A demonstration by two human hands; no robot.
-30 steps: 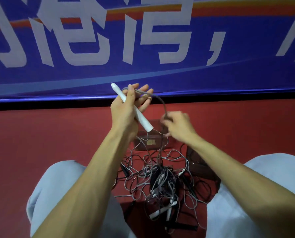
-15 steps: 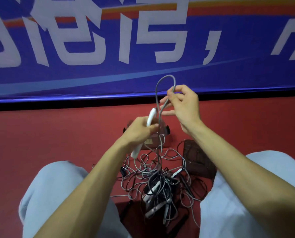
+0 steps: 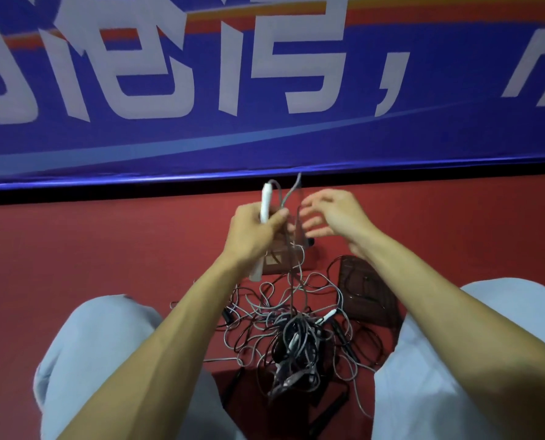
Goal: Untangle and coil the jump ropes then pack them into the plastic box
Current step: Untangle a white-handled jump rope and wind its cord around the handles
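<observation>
- The floor (image 3: 74, 265) is a plain red surface that spreads out on both sides of the hands and runs ahead of them to a black strip at the foot of the wall.
- A blue banner (image 3: 264, 138) with large pale characters and an orange stripe fills the wall beyond the hands.
- The left hand (image 3: 253, 231) is closed around a white handle (image 3: 266, 201), held nearly upright with its top end poking above the fist; a grey rope (image 3: 285, 198) loops off that top end and hangs down past the fingers.
- The right hand (image 3: 331, 214) is just beside the left, fingers spread and loose, blurred; strands of rope pass by its fingertips, but whether it grips any of them cannot be told.
- The tangle of jump ropes (image 3: 293, 331) lies on the floor below the hands, between the person's knees (image 3: 106, 344) in pale trousers, with grey and dark cords knotted together and a few white handles showing in the pile.
- The plastic box (image 3: 283, 258), clear and brownish, sits on the floor directly under the hands, partly hidden by the left wrist.
- A flat dark lid-like panel (image 3: 366, 290) rests on the floor under the right forearm, touching the edge of the tangle.
- Bare red floor lies open to the far left and far right of both hands, while the space between the knees is crowded by cords.
</observation>
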